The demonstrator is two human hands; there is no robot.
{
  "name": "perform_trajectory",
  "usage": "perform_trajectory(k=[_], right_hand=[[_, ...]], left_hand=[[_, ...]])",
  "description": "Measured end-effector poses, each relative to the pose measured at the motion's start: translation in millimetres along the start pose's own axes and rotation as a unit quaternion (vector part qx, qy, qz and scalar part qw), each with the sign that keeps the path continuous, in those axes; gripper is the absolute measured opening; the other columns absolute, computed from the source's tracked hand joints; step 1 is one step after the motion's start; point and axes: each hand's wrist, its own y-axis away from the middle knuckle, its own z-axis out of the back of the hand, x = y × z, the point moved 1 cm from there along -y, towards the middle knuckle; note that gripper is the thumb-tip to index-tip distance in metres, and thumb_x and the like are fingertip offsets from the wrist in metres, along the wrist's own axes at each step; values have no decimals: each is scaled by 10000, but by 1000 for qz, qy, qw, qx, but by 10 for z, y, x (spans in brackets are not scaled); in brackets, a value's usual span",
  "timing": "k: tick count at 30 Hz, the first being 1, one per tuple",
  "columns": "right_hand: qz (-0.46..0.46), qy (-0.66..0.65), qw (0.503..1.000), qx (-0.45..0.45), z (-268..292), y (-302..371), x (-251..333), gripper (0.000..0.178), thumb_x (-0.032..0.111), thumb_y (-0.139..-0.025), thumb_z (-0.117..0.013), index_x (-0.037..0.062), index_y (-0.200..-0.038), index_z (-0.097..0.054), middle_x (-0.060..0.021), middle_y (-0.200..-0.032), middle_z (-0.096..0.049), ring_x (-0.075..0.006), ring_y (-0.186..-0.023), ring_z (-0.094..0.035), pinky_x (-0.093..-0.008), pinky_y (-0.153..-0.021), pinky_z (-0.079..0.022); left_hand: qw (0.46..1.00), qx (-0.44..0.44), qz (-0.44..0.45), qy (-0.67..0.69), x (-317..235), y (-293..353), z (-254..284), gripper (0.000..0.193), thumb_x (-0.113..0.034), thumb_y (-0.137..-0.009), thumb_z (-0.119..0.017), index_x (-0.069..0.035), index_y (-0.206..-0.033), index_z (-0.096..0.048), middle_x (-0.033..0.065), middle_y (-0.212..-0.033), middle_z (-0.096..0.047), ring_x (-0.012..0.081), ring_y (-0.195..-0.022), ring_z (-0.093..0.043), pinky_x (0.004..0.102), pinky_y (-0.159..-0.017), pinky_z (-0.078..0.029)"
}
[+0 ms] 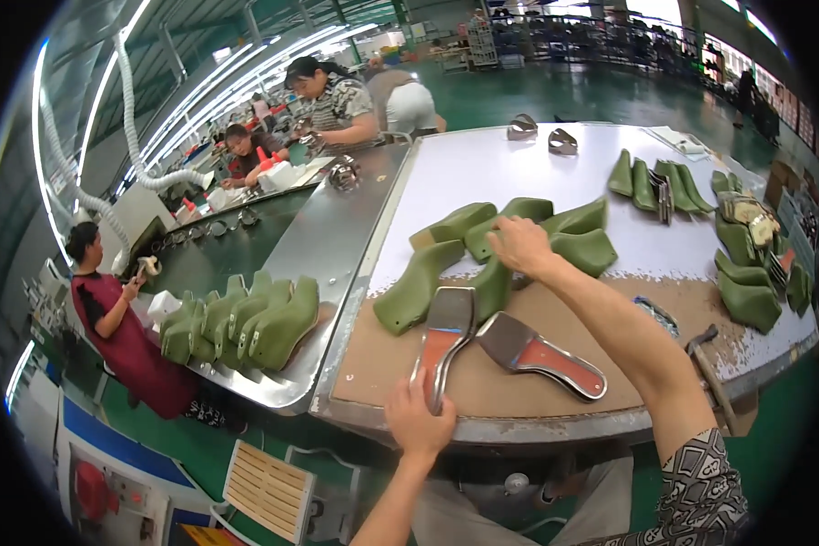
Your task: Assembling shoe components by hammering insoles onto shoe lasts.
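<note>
My left hand (419, 419) is closed on the narrow end of a shoe sole (448, 314) with a shiny metallic rim, a dark toe part and an orange-red middle. The sole is tilted at the table's near edge. A second matching sole (541, 355) lies flat to its right. Farther in, my right hand (523, 246) bends its fingers over a green shoe last (492, 289) and appears to grip it; the fingertips are partly hidden. Around it lie several more green lasts, among them one to the left (419, 284) and one to the right (584, 252).
More green lasts (282, 323) stand on the metal conveyor table (273, 387) at left, others (746, 291) at the right edge. A hammer (705, 364) lies near the right front edge. Two metallic shoe pieces (562, 141) sit far back. Co-workers (337, 105) are beyond the conveyor.
</note>
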Motion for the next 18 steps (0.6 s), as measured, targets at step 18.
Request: perform_trajectory(k=[18], right_hand=[[-85,-302,935,164,-1517,28,1407,836,438,-757,-628,168,-1479,-306,-247,-1275,-504,-408,-1191,-505,-401,-1001,-425]], left_hand=[[998,47,34,37,-85,14,13,559,-320,-837,-597,-115,-1343,-479,155,-1194,-564,353,-1103,-529,449,-937,-400]])
